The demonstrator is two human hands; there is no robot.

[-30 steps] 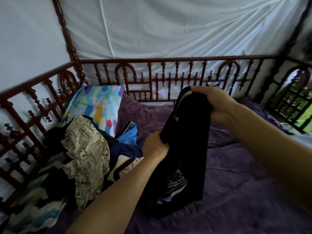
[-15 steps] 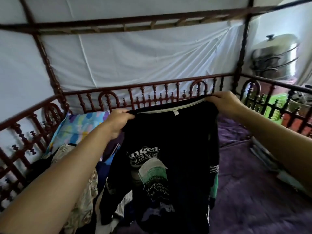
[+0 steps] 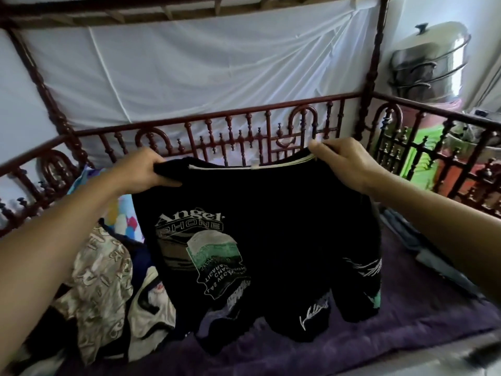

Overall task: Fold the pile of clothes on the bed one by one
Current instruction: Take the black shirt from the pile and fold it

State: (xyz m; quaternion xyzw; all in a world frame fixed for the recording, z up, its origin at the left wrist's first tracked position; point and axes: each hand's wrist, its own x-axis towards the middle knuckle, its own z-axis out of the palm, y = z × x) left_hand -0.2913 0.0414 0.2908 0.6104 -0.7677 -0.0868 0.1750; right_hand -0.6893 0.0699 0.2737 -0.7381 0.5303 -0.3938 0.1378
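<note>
Head: pile (image 3: 100,280) partly behind shirt (image 3: 284,218)

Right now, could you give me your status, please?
Left hand, right hand grip black printed T-shirt by shoulders, hanging open. Jumbled clothes pile lower left. Purple bedspread below.

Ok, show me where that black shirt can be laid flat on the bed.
Free: the purple bedcover under and right of the black shirt, between the clothes pile and the grey items by the right rail. Crowded: the left side, where the pile meets the pillow.
</note>
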